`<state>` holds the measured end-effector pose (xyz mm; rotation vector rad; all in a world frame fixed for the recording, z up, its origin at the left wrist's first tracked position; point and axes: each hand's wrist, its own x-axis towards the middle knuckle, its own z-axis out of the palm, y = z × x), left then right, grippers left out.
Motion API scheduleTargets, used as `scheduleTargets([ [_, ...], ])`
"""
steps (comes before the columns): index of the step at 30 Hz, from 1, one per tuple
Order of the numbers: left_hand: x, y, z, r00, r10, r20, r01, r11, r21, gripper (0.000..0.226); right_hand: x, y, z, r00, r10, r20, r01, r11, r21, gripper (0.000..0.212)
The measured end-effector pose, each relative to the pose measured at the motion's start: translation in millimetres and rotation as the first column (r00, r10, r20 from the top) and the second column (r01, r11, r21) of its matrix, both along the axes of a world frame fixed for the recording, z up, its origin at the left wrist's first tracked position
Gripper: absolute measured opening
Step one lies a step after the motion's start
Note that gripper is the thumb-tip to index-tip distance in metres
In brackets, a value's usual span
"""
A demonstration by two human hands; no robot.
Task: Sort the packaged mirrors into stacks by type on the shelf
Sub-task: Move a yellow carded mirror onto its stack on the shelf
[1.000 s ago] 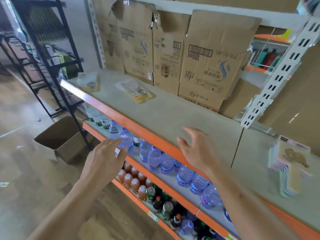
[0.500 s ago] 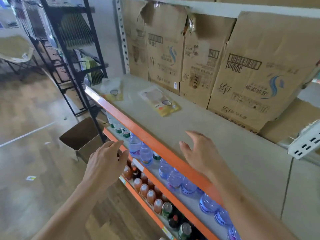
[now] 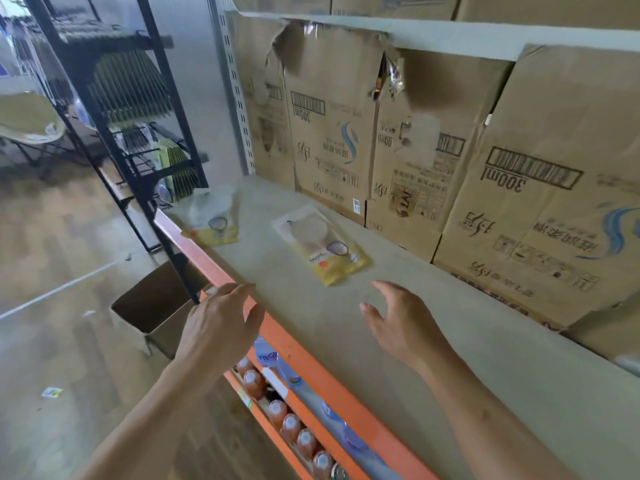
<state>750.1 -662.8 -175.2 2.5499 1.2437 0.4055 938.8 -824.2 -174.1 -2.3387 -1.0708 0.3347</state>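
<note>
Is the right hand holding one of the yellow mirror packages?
No, the right hand is spread open over the shelf, and the nearest yellow mirror package lies beyond its fingertips, untouched.

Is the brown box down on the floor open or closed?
Open. The cardboard box on the floor has no lid over it, and its inner walls show. Its bottom is hidden, so contents cannot be told.

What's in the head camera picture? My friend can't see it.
An empty left hand and right hand hover over the front of a grey shelf, near two yellow mirror packs: the nearer pack just ahead, the farther pack at the shelf's left end. Cardboard boxes stand behind; drink bottles sit below.
</note>
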Motion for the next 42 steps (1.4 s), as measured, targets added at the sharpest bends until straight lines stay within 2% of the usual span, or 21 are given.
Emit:
scheduleTargets([
  [7, 28.8, 50.3, -5.7, 0.998, -0.042, 0.037, 0.044, 0.997, -0.055, 0.042, 16.1, 34.3, -4.5, 0.999, -0.031, -0.009, 0.03, 0.999, -0.024, 0.053],
  [12, 53.3, 93.9, -15.4, 0.993, -0.112, 0.031, 0.115, 0.986, -0.117, 0.043, 23.9, 61.8, -8.6, 0.993, -0.114, -0.016, 0.113, 0.992, -0.055, 0.049],
  [25, 98.6, 191.0, -23.6, 0.964, -0.263, -0.038, 0.257, 0.958, -0.129, 0.042, 34.9, 124.7, -19.6, 0.944, -0.329, -0.032, 0.323, 0.939, -0.116, 0.047],
  [30, 121.1, 208.7, -34.6, 0.948, -0.304, -0.091, 0.286, 0.943, -0.168, 0.043, 37.4, 134.1, -32.0, 0.925, -0.377, -0.052, 0.359, 0.91, -0.21, 0.053],
  [37, 149.2, 221.8, -42.9, 0.964, -0.253, -0.083, 0.226, 0.943, -0.245, 0.048, 43.5, 141.9, -40.3, 0.892, -0.45, -0.029, 0.42, 0.852, -0.313, 0.061],
  [42, 161.3, 225.1, -47.2, 0.972, -0.198, -0.123, 0.162, 0.953, -0.258, 0.062, 33.0, 145.9, -49.0, 0.899, -0.432, 0.073, 0.432, 0.849, -0.304, 0.046],
])
